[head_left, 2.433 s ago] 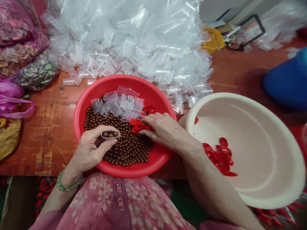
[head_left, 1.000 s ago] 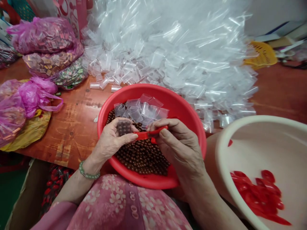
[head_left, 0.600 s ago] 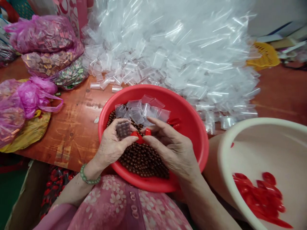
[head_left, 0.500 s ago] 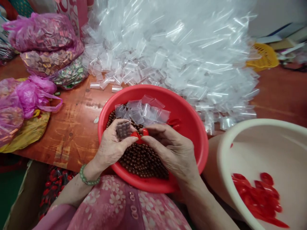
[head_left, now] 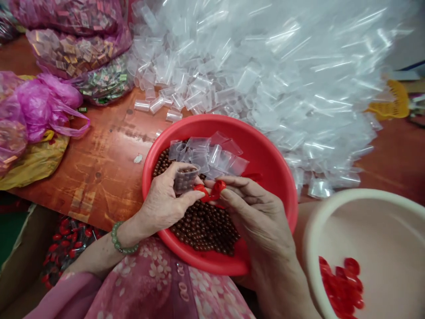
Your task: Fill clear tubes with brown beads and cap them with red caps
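Note:
My left hand (head_left: 162, 201) is closed round a small clear plastic cup (head_left: 186, 181) filled with brown balls; its open mouth faces up. My right hand (head_left: 257, 208) pinches a red plastic cap (head_left: 218, 190) between thumb and fingers. Another red part (head_left: 201, 192) lies at my left thumb tip, touching or joined to the cap; I cannot tell which. Both hands are above a red basin (head_left: 275, 173). In it lie many shiny brown balls (head_left: 206, 228) and several empty clear cups (head_left: 212, 155), with some red pieces (head_left: 253, 176) at the right.
A large heap of clear cups (head_left: 259, 88) covers the back of the wooden table (head_left: 109, 150). Pink bags (head_left: 46, 104) of small packets sit at the left. A cream tub (head_left: 381, 235) with red caps (head_left: 343, 283) stands at the right. Below left, a box holds red-capped cups (head_left: 68, 243).
The view has shifted, so the tub sits lower. The cup in my left hand has tipped to show its mouth. The red cap in my right hand has turned.

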Motion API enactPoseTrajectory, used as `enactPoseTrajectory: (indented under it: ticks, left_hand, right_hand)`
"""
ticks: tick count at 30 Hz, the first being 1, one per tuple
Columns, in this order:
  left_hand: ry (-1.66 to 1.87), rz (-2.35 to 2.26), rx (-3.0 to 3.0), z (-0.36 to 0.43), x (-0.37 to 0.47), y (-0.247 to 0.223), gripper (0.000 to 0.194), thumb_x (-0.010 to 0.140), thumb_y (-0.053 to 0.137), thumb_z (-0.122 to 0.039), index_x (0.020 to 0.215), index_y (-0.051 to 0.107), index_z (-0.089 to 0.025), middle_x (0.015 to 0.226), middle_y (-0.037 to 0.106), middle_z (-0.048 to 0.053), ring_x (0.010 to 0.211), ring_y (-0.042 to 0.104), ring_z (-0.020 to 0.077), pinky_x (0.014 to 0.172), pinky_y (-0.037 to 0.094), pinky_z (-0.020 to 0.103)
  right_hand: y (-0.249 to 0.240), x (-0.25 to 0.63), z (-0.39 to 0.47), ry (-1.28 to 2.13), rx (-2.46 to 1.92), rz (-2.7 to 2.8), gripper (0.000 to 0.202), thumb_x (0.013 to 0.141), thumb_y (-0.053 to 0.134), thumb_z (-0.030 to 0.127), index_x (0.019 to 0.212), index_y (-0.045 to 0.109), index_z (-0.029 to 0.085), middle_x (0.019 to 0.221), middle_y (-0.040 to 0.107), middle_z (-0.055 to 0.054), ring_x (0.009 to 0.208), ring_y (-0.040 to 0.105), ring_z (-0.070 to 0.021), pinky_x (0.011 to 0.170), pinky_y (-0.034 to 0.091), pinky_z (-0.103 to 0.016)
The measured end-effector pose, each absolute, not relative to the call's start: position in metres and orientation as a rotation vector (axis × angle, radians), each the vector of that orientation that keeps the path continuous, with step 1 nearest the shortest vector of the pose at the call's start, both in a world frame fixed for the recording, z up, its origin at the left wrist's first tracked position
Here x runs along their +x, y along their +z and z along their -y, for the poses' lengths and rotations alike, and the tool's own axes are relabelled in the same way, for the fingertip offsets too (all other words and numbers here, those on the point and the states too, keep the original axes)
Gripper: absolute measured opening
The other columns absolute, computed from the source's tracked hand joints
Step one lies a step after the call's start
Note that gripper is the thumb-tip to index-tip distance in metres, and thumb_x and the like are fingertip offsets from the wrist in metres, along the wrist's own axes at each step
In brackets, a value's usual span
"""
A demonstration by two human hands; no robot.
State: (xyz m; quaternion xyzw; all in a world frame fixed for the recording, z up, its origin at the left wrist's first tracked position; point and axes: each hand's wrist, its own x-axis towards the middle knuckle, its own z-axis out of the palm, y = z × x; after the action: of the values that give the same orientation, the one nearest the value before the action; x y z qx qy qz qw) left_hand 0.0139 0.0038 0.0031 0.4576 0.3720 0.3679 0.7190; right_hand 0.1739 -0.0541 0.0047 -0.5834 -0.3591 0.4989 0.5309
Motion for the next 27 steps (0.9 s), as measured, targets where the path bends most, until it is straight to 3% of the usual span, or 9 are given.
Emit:
enactPoseTrajectory:
  ticks: [6, 9, 18, 21, 27]
  left_hand:
    - [0.783, -0.878, 1.100, -0.005, 0.011, 0.002, 0.030, 0.075, 0.069, -0.012, 0.102, 0.056, -0.019, 0.088, 0.066, -0.001, 0.084, 0.063, 0.0107, 0.086, 0.050, 0.027]
    - [0.749, -0.863, 1.105, -0.006, 0.010, 0.002, 0.031, 0.074, 0.069, -0.012, 0.102, 0.057, -0.019, 0.090, 0.065, -0.001, 0.085, 0.063, 0.0101, 0.086, 0.050, 0.026]
    - [0.580, -0.738, 1.088, -0.010, 0.008, 0.009, 0.018, 0.083, 0.062, -0.020, 0.100, 0.058, -0.017, 0.088, 0.064, 0.001, 0.079, 0.061, 0.0112, 0.079, 0.050, 0.026]
    - [0.562, -0.694, 1.078, -0.009, 0.008, 0.008, 0.017, 0.082, 0.063, -0.020, 0.099, 0.062, -0.017, 0.090, 0.065, 0.002, 0.086, 0.062, 0.0132, 0.086, 0.048, 0.029]
    - [0.577, -0.541, 1.045, -0.009, 0.008, 0.006, 0.021, 0.082, 0.065, -0.020, 0.103, 0.068, -0.016, 0.103, 0.068, 0.004, 0.100, 0.062, 0.0173, 0.099, 0.045, 0.032]
  right_hand:
    - [0.001, 0.162, 0.063, 0.748, -1.558, 1.368, 0.018, 0.086, 0.068, 0.023, 0.103, 0.073, 0.026, 0.097, 0.078, -0.002, 0.083, 0.074, -0.0162, 0.079, 0.060, -0.029]
    - [0.001, 0.163, 0.067, 0.724, -1.540, 1.464, 0.024, 0.085, 0.070, 0.021, 0.108, 0.072, 0.025, 0.103, 0.077, -0.004, 0.086, 0.074, -0.0180, 0.081, 0.060, -0.031]
    - [0.026, 0.182, 0.043, 0.702, -1.479, 1.149, 0.025, 0.077, 0.078, 0.023, 0.102, 0.075, 0.028, 0.098, 0.077, 0.000, 0.085, 0.073, -0.0175, 0.082, 0.061, -0.033]
    - [0.035, 0.176, 0.035, 0.598, -1.372, 1.366, 0.027, 0.078, 0.077, 0.020, 0.103, 0.075, 0.028, 0.100, 0.077, -0.001, 0.092, 0.073, -0.0191, 0.087, 0.060, -0.035]
    - [0.040, 0.165, 0.028, 0.520, -1.300, 1.675, 0.020, 0.084, 0.069, 0.020, 0.101, 0.074, 0.030, 0.095, 0.077, -0.003, 0.087, 0.073, -0.0211, 0.079, 0.062, -0.037]
